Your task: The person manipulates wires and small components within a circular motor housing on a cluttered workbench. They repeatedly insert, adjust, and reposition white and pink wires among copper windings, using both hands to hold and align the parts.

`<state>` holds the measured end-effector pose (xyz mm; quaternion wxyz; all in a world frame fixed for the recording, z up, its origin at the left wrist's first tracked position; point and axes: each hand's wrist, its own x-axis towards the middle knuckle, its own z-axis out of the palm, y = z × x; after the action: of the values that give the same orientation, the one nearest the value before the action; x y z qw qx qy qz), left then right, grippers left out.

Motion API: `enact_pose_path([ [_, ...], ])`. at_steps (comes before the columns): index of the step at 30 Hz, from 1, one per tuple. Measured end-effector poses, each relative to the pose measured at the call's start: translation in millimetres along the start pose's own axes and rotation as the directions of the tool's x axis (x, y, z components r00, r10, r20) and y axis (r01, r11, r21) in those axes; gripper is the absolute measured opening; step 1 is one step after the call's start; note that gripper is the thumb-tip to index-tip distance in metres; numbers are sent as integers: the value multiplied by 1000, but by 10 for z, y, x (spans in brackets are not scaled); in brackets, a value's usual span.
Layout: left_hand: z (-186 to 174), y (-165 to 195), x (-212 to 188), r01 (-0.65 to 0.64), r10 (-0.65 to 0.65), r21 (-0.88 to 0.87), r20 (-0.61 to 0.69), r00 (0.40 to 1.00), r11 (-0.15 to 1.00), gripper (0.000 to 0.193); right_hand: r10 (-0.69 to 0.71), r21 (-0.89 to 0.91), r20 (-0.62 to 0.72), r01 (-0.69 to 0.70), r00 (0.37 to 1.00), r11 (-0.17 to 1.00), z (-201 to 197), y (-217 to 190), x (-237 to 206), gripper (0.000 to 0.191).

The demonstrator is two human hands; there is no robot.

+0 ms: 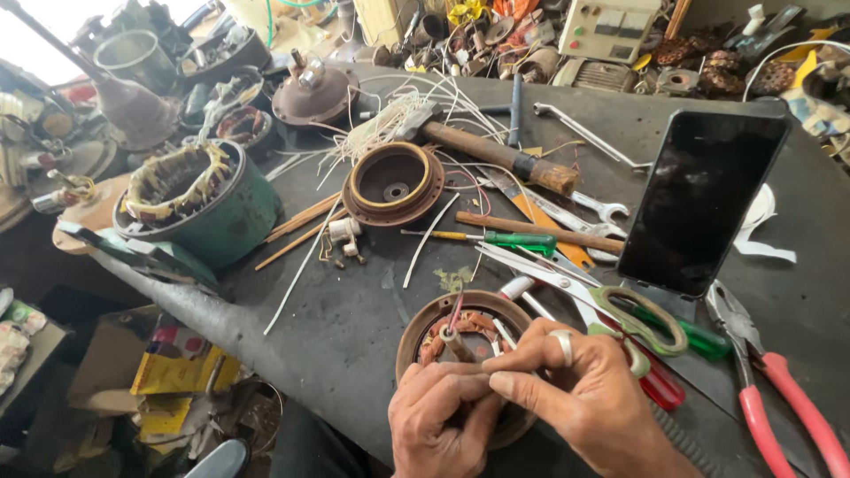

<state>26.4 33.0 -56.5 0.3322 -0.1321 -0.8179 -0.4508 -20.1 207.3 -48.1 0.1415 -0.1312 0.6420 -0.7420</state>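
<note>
Crowded bench, with one open strip of dark tabletop left of centre.

Bare grey tabletop runs from the frame's centre down to the lower-left edge, crossed only by thin white sleeves. To the right, the green-handled scissors, red-handled pliers and propped black phone block the way. Above, the round brown metal end cover, wooden-handled hammer and green-handled screwdriver stand close together. The green motor stator housing walls off the upper left.
</note>
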Motion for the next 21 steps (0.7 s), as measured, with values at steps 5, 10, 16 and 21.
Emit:
enact_pose_path([
  [5,-93,38,46,-80,81,-30,49,996,996,19,118,161,-24,-113,993,981,-64,120,-12,10],
  [10,-123,101,73,-61,61,-48,-14,998,997,16,54,149,-9,-52,999,988,-88,222,15,11],
  [16,-189,105,75,-28,29,-52,7,1000,998,13,183,139,-60,-174,981,975,8,23,36,20],
  [21,-100,95,41,15,-15,11,38,999,1000,12,76,-59,-113,-84,991,995,92,-100,-44,6],
])
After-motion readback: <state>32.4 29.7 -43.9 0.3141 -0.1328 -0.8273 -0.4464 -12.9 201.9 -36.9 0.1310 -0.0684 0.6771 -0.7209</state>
